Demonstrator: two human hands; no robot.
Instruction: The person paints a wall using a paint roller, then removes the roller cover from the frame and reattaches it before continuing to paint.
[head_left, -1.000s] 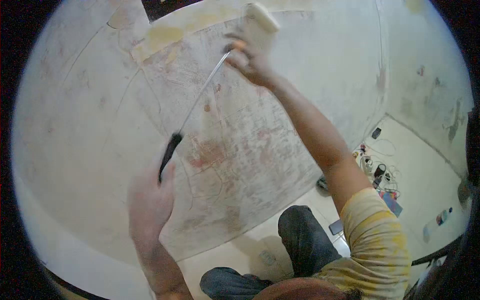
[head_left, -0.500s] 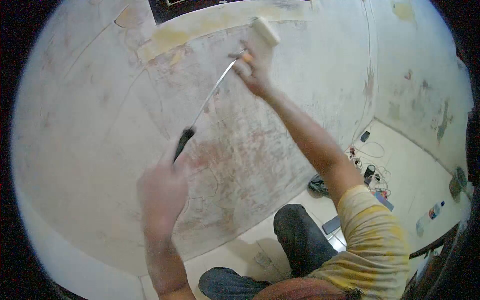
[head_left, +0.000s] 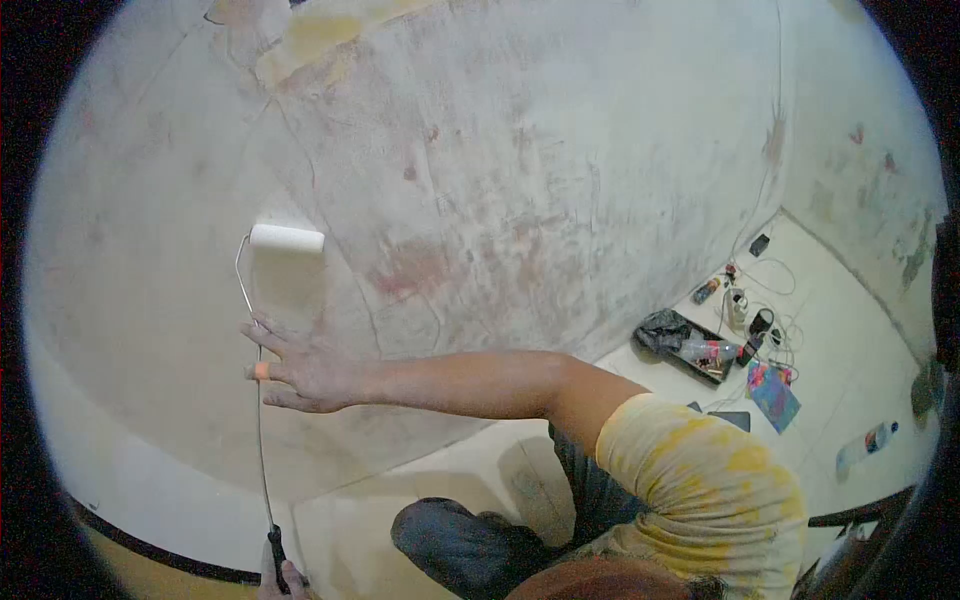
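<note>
A paint roller with a white sleeve (head_left: 287,239) lies against the wall (head_left: 480,220) on the left side, its thin metal rod running down to a black handle. My left hand (head_left: 283,580) is closed round that handle at the bottom edge, partly cut off by the frame. My right hand (head_left: 320,376) reaches across to the rod below the sleeve. Its fingers are spread and stretched over the rod, pressing on it rather than wrapped round it. An orange band (head_left: 262,371) circles one finger. The wall has reddish-brown stains and patchy pale coating.
On the tiled floor to the right stand a black tray (head_left: 715,368) holding a bottle, tangled cables (head_left: 785,330), a colourful packet (head_left: 773,396) and a clear bottle (head_left: 868,447). My bent knee (head_left: 455,540) is close to the wall's foot. A side wall (head_left: 850,200) meets the corner.
The roller has gone from the upper middle of the wall down to the left. Both hands have moved down and left with it, and my right hand's fingers have spread. The view has shifted.
</note>
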